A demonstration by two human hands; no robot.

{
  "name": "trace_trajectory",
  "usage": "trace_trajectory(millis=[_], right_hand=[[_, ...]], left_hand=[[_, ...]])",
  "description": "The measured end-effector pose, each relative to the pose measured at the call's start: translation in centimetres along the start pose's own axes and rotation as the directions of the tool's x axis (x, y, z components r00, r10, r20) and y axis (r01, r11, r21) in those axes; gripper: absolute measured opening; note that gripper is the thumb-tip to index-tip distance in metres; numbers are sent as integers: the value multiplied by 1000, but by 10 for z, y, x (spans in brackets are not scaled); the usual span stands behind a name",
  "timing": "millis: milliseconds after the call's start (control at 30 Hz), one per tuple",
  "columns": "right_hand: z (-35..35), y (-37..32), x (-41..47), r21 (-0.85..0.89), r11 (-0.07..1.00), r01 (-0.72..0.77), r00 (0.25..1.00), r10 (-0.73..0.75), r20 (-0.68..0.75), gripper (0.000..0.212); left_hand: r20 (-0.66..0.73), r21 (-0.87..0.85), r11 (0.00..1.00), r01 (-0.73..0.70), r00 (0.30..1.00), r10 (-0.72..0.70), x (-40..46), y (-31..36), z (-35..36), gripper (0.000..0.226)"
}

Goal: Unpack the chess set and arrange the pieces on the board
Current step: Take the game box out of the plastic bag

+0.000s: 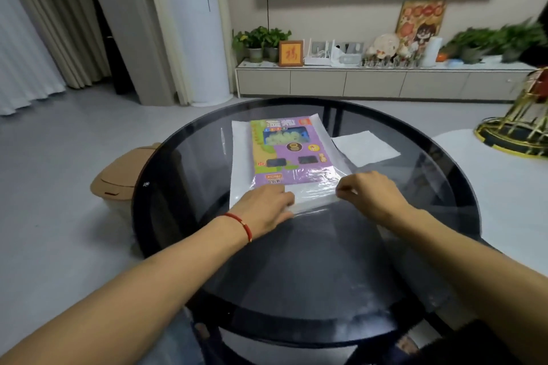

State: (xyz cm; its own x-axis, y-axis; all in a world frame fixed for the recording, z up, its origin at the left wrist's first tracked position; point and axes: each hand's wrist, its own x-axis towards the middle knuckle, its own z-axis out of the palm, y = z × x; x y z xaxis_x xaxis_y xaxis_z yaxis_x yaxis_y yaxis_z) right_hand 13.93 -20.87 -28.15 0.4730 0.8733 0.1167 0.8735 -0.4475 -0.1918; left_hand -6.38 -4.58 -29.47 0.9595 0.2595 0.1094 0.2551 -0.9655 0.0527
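head view: chess set box (292, 151) in clear plastic wrap (314, 192) — flat on round glass table (184, 163)
left hand (264, 206): fingers flat, pressing the box's near edge
right hand (370, 191): pinching the wrap at near right corner

We see a round dark glass worktop (207, 246) carrying a wrapped box (292, 151) near centre, white paper (366, 147) at two o'clock.

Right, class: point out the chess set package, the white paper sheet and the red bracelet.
chess set package (292, 154): head view, purple cover.
white paper sheet (366, 147): head view, sheet's middle.
red bracelet (240, 221): head view, cord on left wrist.
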Motion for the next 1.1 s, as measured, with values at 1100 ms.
trace_trajectory(millis=[1100], right_hand=[[-6, -60, 5, -263, 877, 402, 911, -354, 210, 23]], left_hand=[[-144, -892, 430, 139, 814, -562, 40, 4, -32, 21]])
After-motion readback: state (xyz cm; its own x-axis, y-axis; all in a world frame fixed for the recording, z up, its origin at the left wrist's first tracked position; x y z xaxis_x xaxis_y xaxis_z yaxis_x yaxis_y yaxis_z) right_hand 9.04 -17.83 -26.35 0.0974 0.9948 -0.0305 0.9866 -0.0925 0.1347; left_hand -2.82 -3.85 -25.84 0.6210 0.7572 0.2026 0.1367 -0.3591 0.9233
